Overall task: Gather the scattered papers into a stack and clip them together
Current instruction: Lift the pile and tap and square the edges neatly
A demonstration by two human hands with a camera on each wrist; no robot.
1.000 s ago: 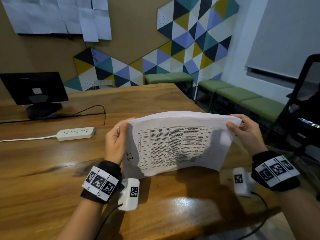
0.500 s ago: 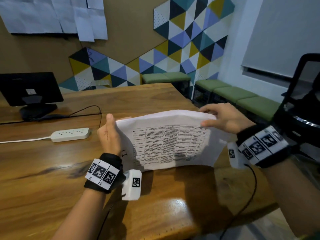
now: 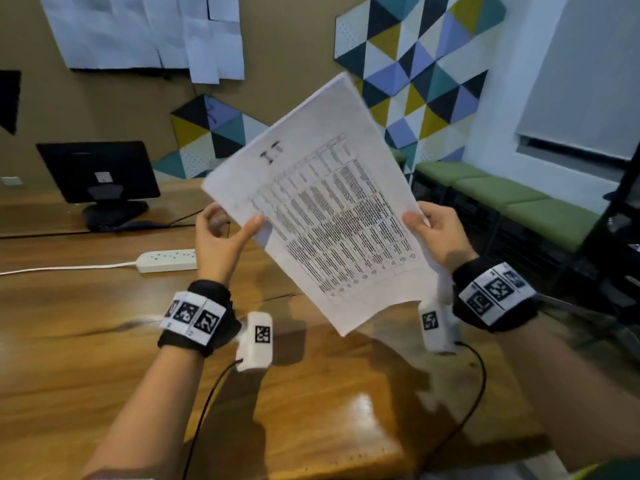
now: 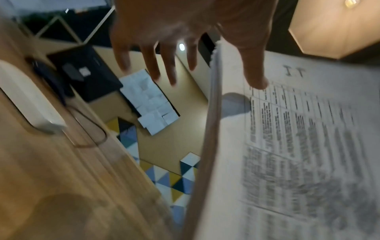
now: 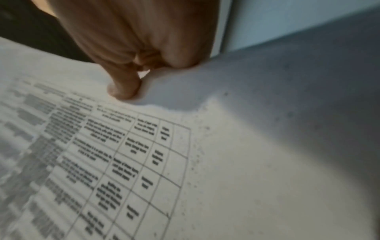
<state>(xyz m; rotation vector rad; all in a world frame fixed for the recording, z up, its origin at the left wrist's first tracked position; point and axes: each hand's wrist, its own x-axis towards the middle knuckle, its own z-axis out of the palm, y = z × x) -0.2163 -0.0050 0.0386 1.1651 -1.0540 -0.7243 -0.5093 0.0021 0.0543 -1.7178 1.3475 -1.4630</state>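
Note:
A stack of white papers (image 3: pixel 329 209) with a printed table on its front is held up above the wooden table (image 3: pixel 86 341), tilted, with one corner pointing up. My right hand (image 3: pixel 426 223) grips its right edge; the right wrist view shows the thumb (image 5: pixel 123 87) pressed on the sheet (image 5: pixel 246 178). My left hand (image 3: pixel 230 233) is at the stack's left edge. Its thumb (image 4: pixel 255 76) lies on the front page (image 4: pixel 287 146), while the fingers (image 4: pixel 156 68) are spread and stand apart from the paper's edge. No clip is in view.
A white power strip (image 3: pixel 168 260) with its cord lies on the table to the left. Behind it stands a black monitor (image 3: pixel 98 171). Green benches (image 3: pixel 519 199) line the right wall, and a dark chair (image 3: pixel 623 237) stands at the far right.
The stack has been lifted off the table and turned from lying wide to standing tall and tilted. My right hand went from its top edge to its right side; my left hand's fingers have come off.

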